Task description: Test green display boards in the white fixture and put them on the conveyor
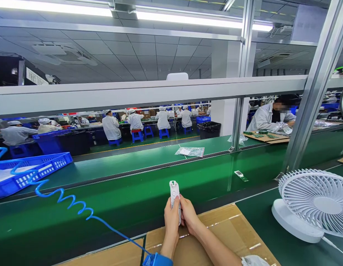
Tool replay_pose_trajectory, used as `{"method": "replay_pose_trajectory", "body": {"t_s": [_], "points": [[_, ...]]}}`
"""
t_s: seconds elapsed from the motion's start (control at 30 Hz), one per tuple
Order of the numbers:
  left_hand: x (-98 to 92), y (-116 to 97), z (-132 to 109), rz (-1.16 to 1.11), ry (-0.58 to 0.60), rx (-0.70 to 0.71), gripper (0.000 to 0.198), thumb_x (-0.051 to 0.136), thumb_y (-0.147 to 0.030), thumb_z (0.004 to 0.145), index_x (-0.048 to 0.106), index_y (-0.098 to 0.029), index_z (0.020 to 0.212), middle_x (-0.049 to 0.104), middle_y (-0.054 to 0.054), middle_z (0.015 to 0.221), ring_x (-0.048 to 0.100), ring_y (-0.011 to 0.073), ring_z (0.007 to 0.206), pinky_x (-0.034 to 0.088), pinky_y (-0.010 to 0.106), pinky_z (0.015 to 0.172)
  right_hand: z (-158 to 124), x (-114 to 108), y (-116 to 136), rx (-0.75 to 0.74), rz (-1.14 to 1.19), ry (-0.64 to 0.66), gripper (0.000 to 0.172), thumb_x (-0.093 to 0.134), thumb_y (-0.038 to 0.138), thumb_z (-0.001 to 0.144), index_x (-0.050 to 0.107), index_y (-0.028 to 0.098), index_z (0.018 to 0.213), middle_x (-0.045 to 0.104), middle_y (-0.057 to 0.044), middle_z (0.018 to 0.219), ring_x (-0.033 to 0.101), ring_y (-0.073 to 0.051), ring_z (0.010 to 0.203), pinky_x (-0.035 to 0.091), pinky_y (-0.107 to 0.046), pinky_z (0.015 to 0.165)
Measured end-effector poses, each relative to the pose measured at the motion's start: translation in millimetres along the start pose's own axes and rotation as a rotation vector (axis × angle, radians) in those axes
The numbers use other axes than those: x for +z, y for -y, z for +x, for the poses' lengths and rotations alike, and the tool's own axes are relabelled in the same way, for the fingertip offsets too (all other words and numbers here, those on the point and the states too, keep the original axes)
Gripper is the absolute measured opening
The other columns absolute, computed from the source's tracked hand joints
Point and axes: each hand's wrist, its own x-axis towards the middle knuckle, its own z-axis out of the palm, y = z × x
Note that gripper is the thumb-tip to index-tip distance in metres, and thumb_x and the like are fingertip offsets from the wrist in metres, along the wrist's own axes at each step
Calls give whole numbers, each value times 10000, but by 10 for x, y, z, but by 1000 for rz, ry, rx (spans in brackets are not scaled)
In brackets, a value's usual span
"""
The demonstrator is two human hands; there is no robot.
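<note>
A slim white plastic housing (174,190) stands nearly upright between my two hands, above the cardboard sheet. My left hand (171,214) is wrapped round its left side, the thumb lying on its face. From the right, my right hand (187,211) presses its fingers against the housing's side edge; some of those fingertips are hidden. A blue band (157,259) with a coiled blue cord is on my left wrist. Cardboard (224,231) covers the bench under my forearms.
A white fan (323,207) stands at the right. On the green belt (210,181) lies a small board with a white part (240,175). A plastic bag (190,151) and a blue crate (49,168) rest on the ledge beyond. Across it, a person leans over boards.
</note>
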Motion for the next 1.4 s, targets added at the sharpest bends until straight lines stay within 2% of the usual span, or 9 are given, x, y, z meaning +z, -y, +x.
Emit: {"method": "replay_pose_trajectory", "body": {"t_s": [0.33, 0.53, 0.73, 1.1, 1.4], "points": [[-5, 12, -1, 0, -8, 9, 572, 606, -625, 614, 611, -130, 901, 598, 21, 601, 488, 141, 489, 346, 230, 440, 29, -4, -15, -14, -3, 0, 393, 343, 347, 928, 470, 157, 608, 329, 75, 320, 230, -59, 245, 196, -160, 227], [-11, 20, 5, -2, 0, -1, 581, 600, -638, 607, 606, -132, 893, 569, 3, 564, 460, 137, 452, 325, 232, 410, 32, -12, -34, -15, -17, 13, 409, 287, 307, 948, 458, 160, 607, 310, 79, 314, 228, -60, 237, 197, -158, 224], [-8, 27, 9, -8, -6, 2, 578, 604, -630, 614, 610, -133, 910, 612, 33, 644, 486, 140, 482, 336, 230, 426, 40, -15, -29, -15, -20, 17, 410, 281, 316, 951, 453, 164, 610, 299, 82, 311, 229, -63, 237, 197, -158, 224], [-7, 21, 1, -4, -1, -2, 563, 587, -610, 643, 599, -129, 935, 594, 19, 611, 455, 127, 453, 338, 231, 423, 60, -17, -50, -16, -29, 7, 395, 288, 315, 947, 479, 155, 641, 317, 79, 323, 239, -63, 241, 203, -157, 224], [-5, 29, 3, -5, -9, 3, 543, 598, -618, 623, 605, -138, 877, 571, 6, 571, 453, 130, 453, 328, 231, 424, 135, -25, -119, -25, -39, 1, 405, 295, 346, 941, 492, 153, 643, 332, 74, 333, 253, -63, 238, 198, -160, 218]]}}
